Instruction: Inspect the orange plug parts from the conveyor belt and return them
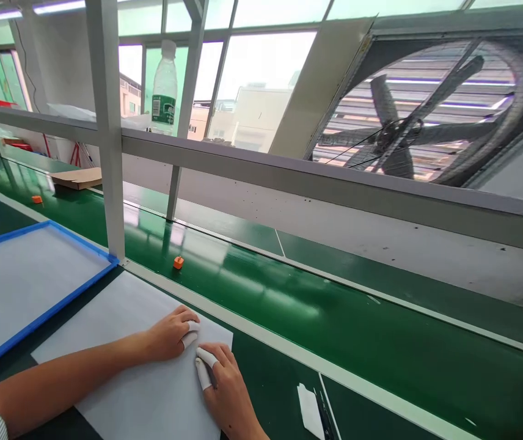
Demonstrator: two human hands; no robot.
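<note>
A large white sheet [146,391] lies flat on the dark green worktop, under both hands. My left hand [172,335] rests over its upper part, fingers curled, with white finger cots on the thumb and index finger. Close by on the right is my right hand [228,384], also wearing white cots, its thumb and index finger drawn together near the sheet's right edge. The two sets of fingertips nearly meet. Whatever is between them, if anything, is too small to make out.
A blue-edged white panel [23,287] lies left. Beyond a pale rail runs a green conveyor belt [289,305] carrying an orange piece [178,263]. A grey post [108,134] rises ahead; a bottle [164,88] stands on the crossbar. A white strip [310,410] lies right.
</note>
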